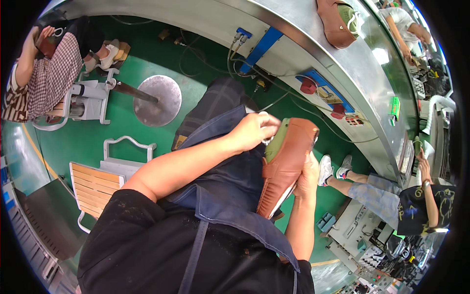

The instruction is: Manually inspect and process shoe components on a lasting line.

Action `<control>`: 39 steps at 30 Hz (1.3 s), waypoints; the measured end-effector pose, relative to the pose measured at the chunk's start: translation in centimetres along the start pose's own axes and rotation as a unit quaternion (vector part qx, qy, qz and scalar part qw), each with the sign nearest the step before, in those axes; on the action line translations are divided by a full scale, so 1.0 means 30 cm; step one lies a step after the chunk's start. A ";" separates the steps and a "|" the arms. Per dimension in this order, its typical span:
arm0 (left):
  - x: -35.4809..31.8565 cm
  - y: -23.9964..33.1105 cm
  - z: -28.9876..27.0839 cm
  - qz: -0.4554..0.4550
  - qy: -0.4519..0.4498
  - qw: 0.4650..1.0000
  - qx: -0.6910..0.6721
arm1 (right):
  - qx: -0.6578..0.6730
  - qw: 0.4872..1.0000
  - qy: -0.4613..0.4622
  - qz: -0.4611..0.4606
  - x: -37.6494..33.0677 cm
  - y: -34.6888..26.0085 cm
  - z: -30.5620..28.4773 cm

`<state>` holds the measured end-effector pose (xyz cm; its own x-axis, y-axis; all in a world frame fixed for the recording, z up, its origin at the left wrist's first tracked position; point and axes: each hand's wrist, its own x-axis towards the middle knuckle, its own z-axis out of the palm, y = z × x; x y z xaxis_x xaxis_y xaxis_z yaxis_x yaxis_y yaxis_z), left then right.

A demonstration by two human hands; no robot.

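Note:
A brown leather loafer (292,154) is held upright over my lap, with a green form (278,141) filling its opening. Around its side and sole wraps my right hand (306,177), the fingers partly hidden behind the shoe. My left hand (255,131) is at the shoe's opening, beside the green form, its fingers curled and a little blurred. Something small and white shows just under those fingertips; whether they grip it is hard to make out. A dark blue apron (220,181) covers my lap below the shoe.
Another brown shoe (338,23) with a green form and white cord lies on the metal bench (362,73). A slatted chair (95,188) stands at left, near a round metal base (157,100). Cables hang below the bench. Co-workers sit at far left and stand at right.

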<state>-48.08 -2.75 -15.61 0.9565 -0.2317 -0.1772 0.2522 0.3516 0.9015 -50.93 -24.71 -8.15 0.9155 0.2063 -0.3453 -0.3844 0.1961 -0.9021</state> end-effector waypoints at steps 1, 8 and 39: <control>-0.020 -0.001 0.001 -0.089 0.009 0.995 0.035 | -0.005 1.000 0.009 0.020 -0.003 0.013 -0.009; -0.092 -0.108 -0.049 -0.106 0.057 0.988 0.100 | -0.041 0.998 0.028 0.027 0.091 0.079 0.055; -0.123 0.064 0.003 0.019 0.062 0.890 0.451 | -0.194 0.977 0.083 0.026 0.149 0.159 0.117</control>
<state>-51.12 -1.30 -13.17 0.9848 -0.1139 -0.1312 0.0520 -0.5273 0.8481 -49.07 -19.49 -13.10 0.9152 0.0423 -0.4008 -0.3858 -0.1956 -0.9016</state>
